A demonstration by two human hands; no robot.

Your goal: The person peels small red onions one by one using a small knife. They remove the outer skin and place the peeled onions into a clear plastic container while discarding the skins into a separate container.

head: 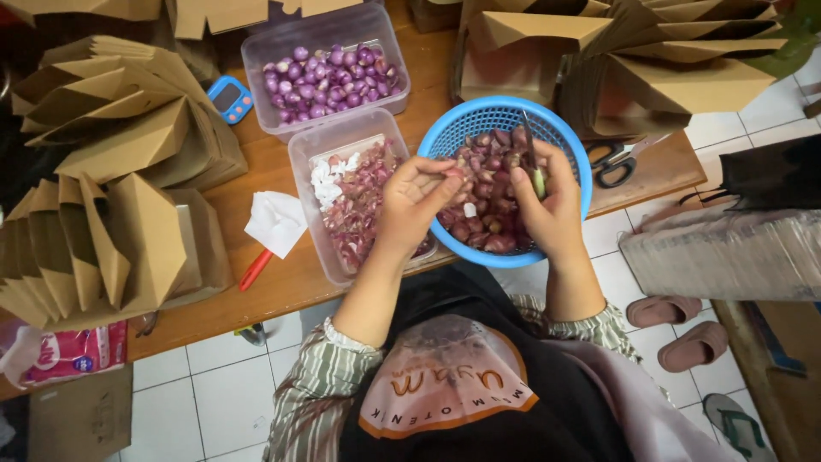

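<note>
Shallot (pixel 451 174) pinched between thumb and fingertips of left hand (pixel 416 205), held over near rim of blue basket (pixel 445 128). Right hand (pixel 547 210) closed around small knife (pixel 533 162), blade pointing up and away, close beside the shallot.

Progress, judged from the containers: well under way, not finished. Clear tub of peeled purple shallots (pixel 329 79) at the far side, a good layer in it. Nearer clear tub of skins and trimmings (pixel 359 201), just left of the basket, floor mostly covered. Basket with plenty of unpeeled shallots (pixel 483 214) left, so a fair share to go.

Edges and room: basket overhanging near edge of wooden table (pixel 282 274), above the lap; skins tub likewise at that edge, touching or nearly touching the basket. Folded brown paper bags (pixel 111 171) stacked high on the left and behind the basket, hemming in the work area. Open path from hands to both tubs, short and unobstructed. Scissors (pixel 611 162) just right of the basket, blue digital scale (pixel 229 98) left of the peeled tub, white tissue (pixel 275 221) and red pen (pixel 255 269) near the table edge.
</note>
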